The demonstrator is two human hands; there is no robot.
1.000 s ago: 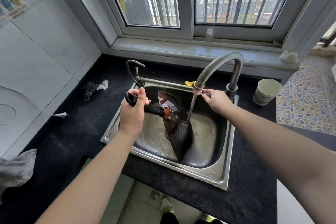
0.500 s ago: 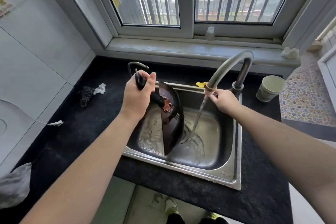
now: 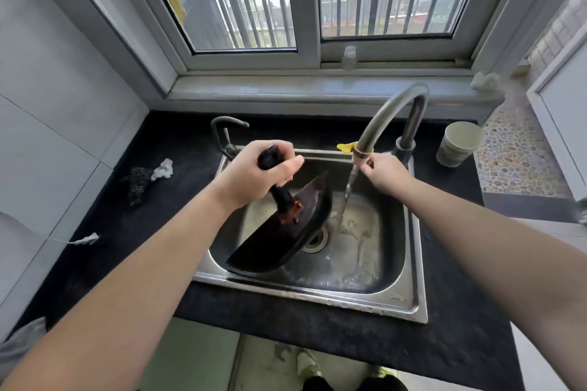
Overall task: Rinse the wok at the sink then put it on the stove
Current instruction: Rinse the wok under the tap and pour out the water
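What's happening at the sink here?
A person is rinsing a wok at a steel sink. The left hand has a grip on the wok's black handle and tips the wok on its side inside the basin. The right hand is at the spout of the tap. Water is running, but the stream falls beside the wok, near the drain. No stove is in view.

Odds and ends on the dark surface [image 3: 133, 232]

Pale cup [image 3: 460, 143] at the back right corner; black scrubber [image 3: 137, 180] and white scrap [image 3: 162, 169] toward the left edge.
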